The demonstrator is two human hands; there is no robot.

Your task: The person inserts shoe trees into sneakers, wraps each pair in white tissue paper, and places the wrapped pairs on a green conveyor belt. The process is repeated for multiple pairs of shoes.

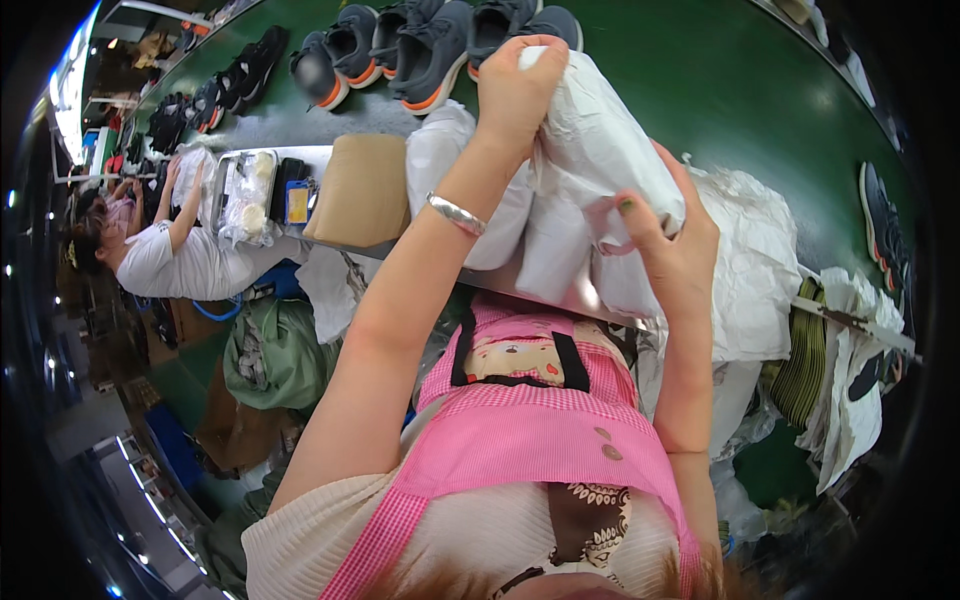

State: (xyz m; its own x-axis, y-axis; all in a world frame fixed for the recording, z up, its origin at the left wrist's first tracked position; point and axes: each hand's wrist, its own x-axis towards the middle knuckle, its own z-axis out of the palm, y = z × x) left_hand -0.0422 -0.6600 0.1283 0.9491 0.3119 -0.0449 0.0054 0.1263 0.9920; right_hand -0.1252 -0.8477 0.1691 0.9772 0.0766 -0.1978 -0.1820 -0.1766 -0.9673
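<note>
Both my hands hold a long white paper-wrapped bundle [605, 125] above the front edge of the green worktable [740, 85]. My left hand [517, 88] is closed on its far end, thumb on top. Around its near end curves my right hand [682, 235], with the thumb on one side and the fingers partly hidden behind the paper. What the paper contains is out of sight. Below it and to its left lie more white paper bundles [555, 235], side by side at the table edge. Dark grey sneakers with orange soles [432, 50] stand just beyond my left hand.
Left of the bundles are a tan block [362, 190] and a tray [222, 190] with plastic-wrapped items. Crumpled white paper sheets [745, 250] lie at right, near a sneaker [876, 215]. Black shoes [250, 70] stand far left, where a co-worker [185, 265] handles white paper.
</note>
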